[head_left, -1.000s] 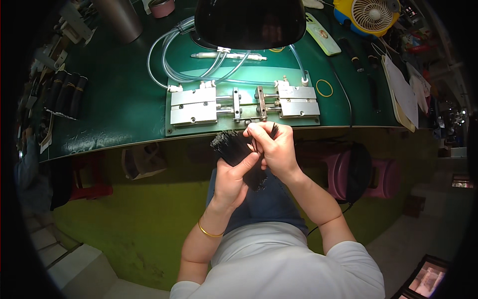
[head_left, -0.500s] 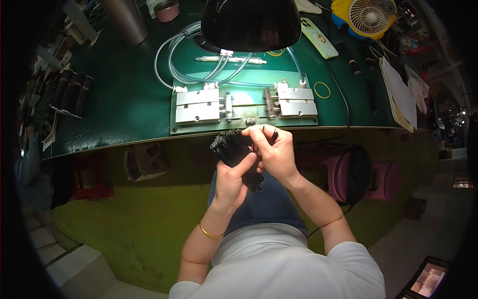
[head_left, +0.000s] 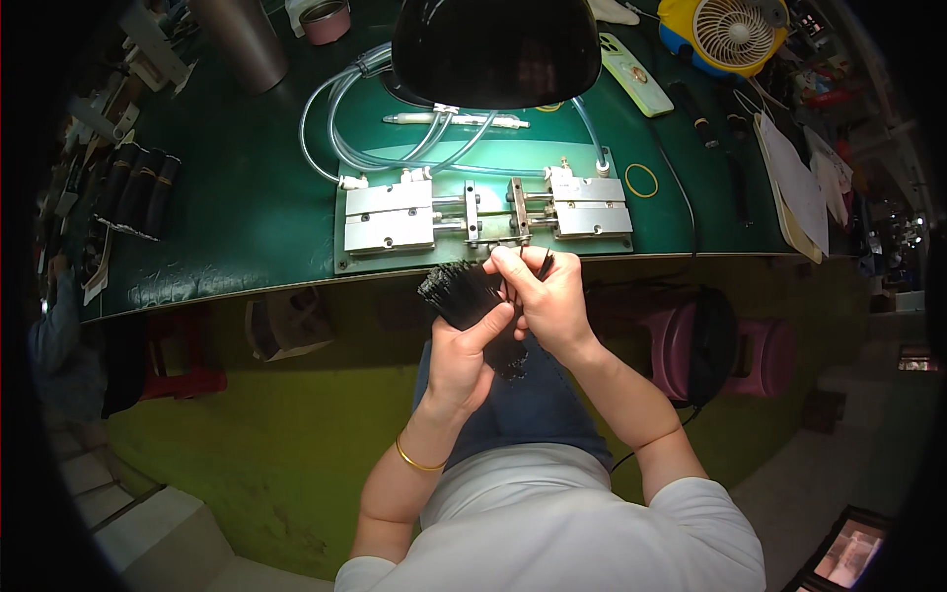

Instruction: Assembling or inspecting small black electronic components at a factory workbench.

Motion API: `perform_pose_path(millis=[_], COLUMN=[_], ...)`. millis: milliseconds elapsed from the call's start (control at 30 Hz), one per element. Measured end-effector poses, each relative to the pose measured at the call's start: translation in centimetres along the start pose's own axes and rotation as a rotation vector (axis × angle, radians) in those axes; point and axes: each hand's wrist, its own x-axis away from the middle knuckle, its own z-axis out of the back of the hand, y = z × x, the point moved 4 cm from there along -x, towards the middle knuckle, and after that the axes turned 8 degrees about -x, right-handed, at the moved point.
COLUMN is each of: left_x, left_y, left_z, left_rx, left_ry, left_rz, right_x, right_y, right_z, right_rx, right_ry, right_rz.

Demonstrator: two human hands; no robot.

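My left hand (head_left: 462,357) is closed around a thick bundle of thin black strands (head_left: 462,294), perhaps cut wires, their ends fanned out toward the table edge. Against the bundle's right side, my right hand (head_left: 554,308) pinches a few black strands (head_left: 546,264) apart from it. Its fingertips are just below the front of a pneumatic fixture, which has a silver left cylinder block (head_left: 390,214) and a silver right cylinder block (head_left: 592,207). Rods from the blocks carry a left metal jaw (head_left: 472,212) and a right metal jaw (head_left: 519,205), with a narrow gap between them.
A black lamp head (head_left: 496,54) hangs over the fixture. Clear air tubes (head_left: 340,128) loop behind it, near a white pen (head_left: 404,118). Rubber-banded black bundles (head_left: 143,187) lie at left. A green phone (head_left: 634,77), yellow fan (head_left: 732,37) and papers (head_left: 792,183) are at right.
Both jaws, blurred by motion before, have moved inward toward each other, with more rod showing. My hands have hardly shifted and keep their hold on the strands.
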Motion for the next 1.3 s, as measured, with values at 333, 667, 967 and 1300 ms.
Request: perform_pose_path(millis=[333, 667, 967, 1300], left_x=[0.4, 6.6, 6.8, 5.4], left_y=[0.0, -2.6, -12.1, -15.1], left_z=[-1.4, 8.5, 14.3, 17.6], left_rx=[-0.067, 0.067, 0.127, 0.167], left_ry=[-0.070, 0.079, 0.056, 0.074], left_rz=[0.059, 0.241, 0.343, 0.462], right_x=[0.9, -5.3, -10.1, -14.3], right_y=[-0.8, -14.9, -14.3, -17.3], right_z=[2.5, 19.7, 34.7, 31.1], right_rx=[0.033, 0.630, 1.659, 1.431], right_ry=[-0.001, 0.437, 0.698, 0.553], right_rz=[0.065, 0.426, 0.281, 0.620])
